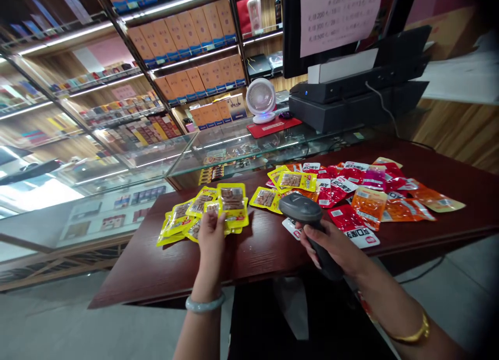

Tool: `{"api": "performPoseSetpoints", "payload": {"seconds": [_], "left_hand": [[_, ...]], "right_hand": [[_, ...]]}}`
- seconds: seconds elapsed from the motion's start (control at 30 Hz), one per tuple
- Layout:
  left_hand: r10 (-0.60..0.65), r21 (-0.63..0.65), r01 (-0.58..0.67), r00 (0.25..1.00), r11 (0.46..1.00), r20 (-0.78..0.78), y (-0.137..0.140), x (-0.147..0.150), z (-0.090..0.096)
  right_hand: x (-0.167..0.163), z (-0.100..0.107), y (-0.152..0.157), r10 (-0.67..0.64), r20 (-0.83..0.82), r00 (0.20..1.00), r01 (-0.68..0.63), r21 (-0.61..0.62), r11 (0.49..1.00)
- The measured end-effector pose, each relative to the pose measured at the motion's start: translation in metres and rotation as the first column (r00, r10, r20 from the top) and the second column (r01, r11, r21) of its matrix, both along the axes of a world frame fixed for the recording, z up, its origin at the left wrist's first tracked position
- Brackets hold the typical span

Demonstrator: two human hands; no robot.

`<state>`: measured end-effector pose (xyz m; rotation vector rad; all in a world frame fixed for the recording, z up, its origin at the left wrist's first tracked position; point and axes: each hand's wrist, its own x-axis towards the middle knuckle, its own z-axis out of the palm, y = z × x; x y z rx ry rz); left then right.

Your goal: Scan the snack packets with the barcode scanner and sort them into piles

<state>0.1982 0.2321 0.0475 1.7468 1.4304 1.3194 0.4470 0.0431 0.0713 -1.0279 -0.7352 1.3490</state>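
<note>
My left hand [211, 236] pinches the lower edge of a yellow snack packet [233, 197] with a clear window showing brown strips. That packet is over a loose pile of similar yellow packets [180, 217] on the left of the dark red table. In my right hand [331, 244] is a black handheld barcode scanner [302, 208], its handle wrapped by my fingers and its head pointing left. More yellow packets [295, 180] lie just beyond the scanner. Red packets [345, 217] and orange packets [369, 206] are heaped to the right of it.
Behind the dark red table [156, 269] runs a glass display counter [230, 141]. A small white fan [261, 97] stands there near a red mat [273, 126]. The monitor and black till [351, 100] are at the back right. Shelves of orange boxes [187, 32] line the wall.
</note>
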Motion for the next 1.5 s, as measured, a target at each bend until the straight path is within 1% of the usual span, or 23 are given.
{"api": "performPoseSetpoints", "payload": {"seconds": [0.03,0.07,0.1,0.13,0.17,0.23,0.3,0.37,0.43,0.53,0.6,0.67,0.73,0.83,0.9,0.97,1.03,1.2,1.27,1.33,1.4,1.43,1.5], "left_hand": [[0.14,0.075,-0.132,0.985,0.988,-0.105,0.004,-0.005,0.007],[0.264,0.159,-0.233,0.942,0.959,-0.208,0.006,-0.006,0.013],[0.342,0.231,-0.28,0.89,0.932,-0.301,0.007,-0.003,0.019],[0.364,0.275,-0.273,0.851,0.922,-0.378,0.006,0.004,0.024],[0.329,0.286,-0.214,0.827,0.934,-0.456,0.005,0.014,0.028],[0.169,0.227,-0.031,0.769,0.973,-0.617,0.004,0.042,0.031],[0.051,0.134,0.076,0.661,0.988,-0.748,0.007,0.071,0.029],[-0.002,0.05,0.08,0.545,0.996,-0.838,0.016,0.094,0.025],[-0.04,-0.016,0.058,0.456,0.998,-0.889,0.028,0.108,0.022],[-0.123,-0.1,0.079,0.397,0.992,-0.91,0.044,0.115,0.019],[-0.166,-0.134,0.107,0.406,0.985,-0.899,0.049,0.115,0.02],[-0.175,-0.127,0.133,0.465,0.983,-0.868,0.049,0.112,0.021],[-0.193,-0.113,0.172,0.585,0.979,-0.788,0.045,0.107,0.023],[-0.273,-0.117,0.252,0.788,0.961,-0.552,0.036,0.098,0.022],[-0.314,-0.088,0.305,0.86,0.948,-0.402,0.03,0.092,0.019],[-0.343,-0.053,0.345,0.884,0.937,-0.316,0.025,0.087,0.016],[-0.364,-0.042,0.368,0.886,0.929,-0.289,0.021,0.085,0.013],[-0.348,-0.074,0.341,0.906,0.937,-0.24,0.02,0.079,0.014],[-0.318,-0.113,0.302,0.932,0.947,-0.174,0.028,0.069,0.022],[-0.236,-0.14,0.217,0.962,0.966,-0.137,0.041,0.05,0.036],[-0.098,-0.132,0.071,0.974,0.989,-0.203,0.057,0.026,0.052],[0.002,-0.101,-0.032,0.96,0.994,-0.282,0.064,0.015,0.06],[0.237,0.037,-0.249,0.855,0.968,-0.461,0.073,0.003,0.073]], "right_hand": [[0.001,0.0,-0.002,-0.009,0.007,1.0,0.009,-0.005,1.0],[0.002,0.0,-0.004,-0.016,0.011,1.0,0.016,-0.009,1.0],[0.003,0.0,-0.005,-0.024,0.012,1.0,0.024,-0.013,1.0],[0.003,-0.001,-0.007,-0.031,0.009,0.999,0.032,-0.018,0.999],[0.004,-0.002,-0.008,-0.037,0.004,0.999,0.037,-0.024,0.999],[0.004,-0.006,-0.009,-0.043,-0.002,0.999,0.043,-0.032,0.999],[0.003,-0.01,-0.011,-0.034,0.003,0.999,0.034,-0.037,0.999],[0.002,-0.016,-0.012,-0.007,0.003,1.0,0.007,-0.037,0.999],[0.002,-0.021,-0.013,0.016,0.007,1.0,-0.016,-0.033,0.999],[0.002,-0.029,-0.016,0.018,0.031,0.999,-0.017,-0.032,0.999],[0.002,-0.032,-0.016,0.016,0.044,0.999,-0.014,-0.038,0.999],[0.002,-0.033,-0.015,0.014,0.055,0.998,-0.012,-0.037,0.999],[0.001,-0.031,-0.011,0.015,0.066,0.998,-0.014,-0.026,1.0],[0.0,-0.024,-0.004,0.015,0.073,0.997,-0.014,-0.004,1.0],[-0.002,-0.017,0.002,0.002,0.072,0.997,-0.003,0.011,1.0],[-0.003,-0.011,0.007,-0.006,0.075,0.997,0.004,0.033,0.999],[-0.005,-0.006,0.01,0.006,0.073,0.997,-0.01,0.053,0.999],[-0.006,-0.007,0.012,0.071,0.035,0.997,-0.072,0.048,0.996],[-0.005,-0.01,0.011,0.065,0.022,0.998,-0.065,0.038,0.997],[-0.002,-0.011,0.01,0.036,0.023,0.999,-0.037,0.022,0.999],[0.002,-0.011,0.01,0.01,0.027,1.0,-0.011,0.008,1.0],[0.005,-0.011,0.009,0.005,0.024,1.0,-0.005,0.006,1.0],[0.012,-0.012,0.008,0.004,0.012,1.0,-0.005,0.017,1.0]]}}
